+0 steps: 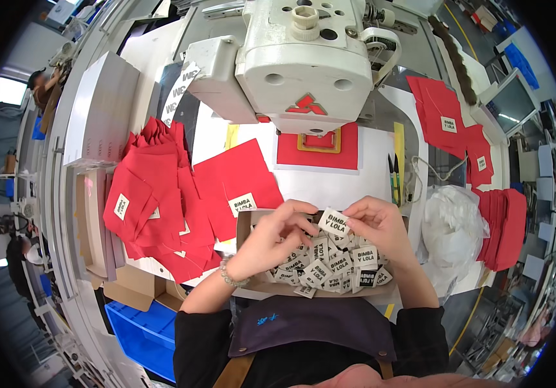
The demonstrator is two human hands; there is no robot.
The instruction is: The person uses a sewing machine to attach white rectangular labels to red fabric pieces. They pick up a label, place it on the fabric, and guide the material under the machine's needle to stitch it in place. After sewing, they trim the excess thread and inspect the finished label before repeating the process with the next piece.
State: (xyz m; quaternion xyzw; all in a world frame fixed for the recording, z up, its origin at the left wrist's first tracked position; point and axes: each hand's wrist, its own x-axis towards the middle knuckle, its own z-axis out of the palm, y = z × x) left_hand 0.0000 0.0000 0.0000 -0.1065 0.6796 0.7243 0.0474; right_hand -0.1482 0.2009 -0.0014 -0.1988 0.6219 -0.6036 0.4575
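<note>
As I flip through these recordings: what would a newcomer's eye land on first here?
Probably the bulky white machine, filling the top centre, with vivid red fabric pieces heaped to its left on the worktable. Next, at lower centre, an open box full of small printed labels, where the right hand pinches one white label above the rest, the left hand close beside it.

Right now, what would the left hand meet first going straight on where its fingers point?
The left hand would likely meet the white label the right hand holds; depth is unclear.
</note>
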